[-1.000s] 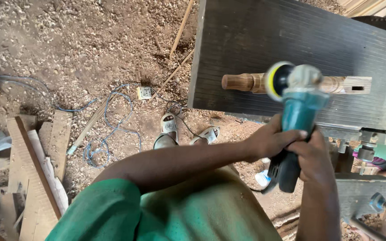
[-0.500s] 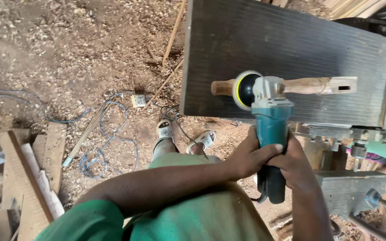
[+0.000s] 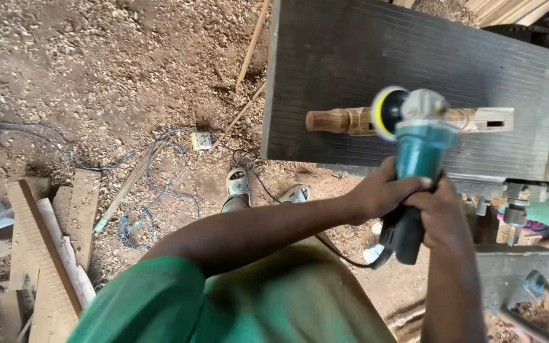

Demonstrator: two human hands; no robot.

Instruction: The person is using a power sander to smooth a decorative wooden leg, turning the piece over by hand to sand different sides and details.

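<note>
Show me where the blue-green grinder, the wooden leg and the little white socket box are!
grinder (image 3: 418,147), head view, on its teal body.
wooden leg (image 3: 336,120), head view, on its rounded left end.
socket box (image 3: 202,140), head view, on its top face.

You hold a teal angle grinder (image 3: 414,159) against a turned wooden spindle (image 3: 351,120).

Your left hand (image 3: 382,190) and right hand (image 3: 443,216) both grip the grinder's body, its yellow-rimmed sanding disc (image 3: 386,113) touching the spindle, which lies across the dark ribbed metal surface (image 3: 414,51). Below, your grey sandals (image 3: 258,187) stand on the sawdust-covered floor (image 3: 96,63), near a tangle of blue cable (image 3: 154,190) and a small white socket box (image 3: 202,140). Rough wooden planks (image 3: 39,254) are stacked at the left.
</note>
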